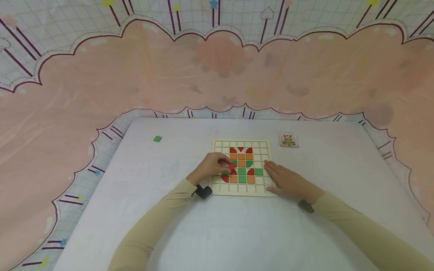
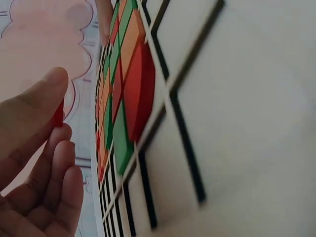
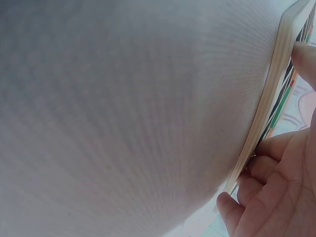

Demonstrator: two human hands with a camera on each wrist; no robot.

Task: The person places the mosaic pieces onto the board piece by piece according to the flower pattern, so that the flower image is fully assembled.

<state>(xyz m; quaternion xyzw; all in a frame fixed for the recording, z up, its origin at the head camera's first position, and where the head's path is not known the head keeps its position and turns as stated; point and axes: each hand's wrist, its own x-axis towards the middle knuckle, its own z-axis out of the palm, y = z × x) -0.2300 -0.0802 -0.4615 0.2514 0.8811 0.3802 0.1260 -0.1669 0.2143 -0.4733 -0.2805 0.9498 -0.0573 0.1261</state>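
Observation:
My left hand is over the left half of a square wooden grid board. Thumb and fingertips pinch a small red tile, seen nearly edge-on in the left wrist view as a thin red piece above the board. Red, orange and green tiles fill several middle squares, including quarter-rounds and a triangle; my left hand hides some. At the board's right side rests my right hand, its fingers extended in the head view. In the right wrist view, its fingertips touch the board's edge.
A loose green tile lies toward the back left of the white table. Behind the board to the right is a small pattern card with a coloured figure on a grid. A patterned peach cloth surrounds the table.

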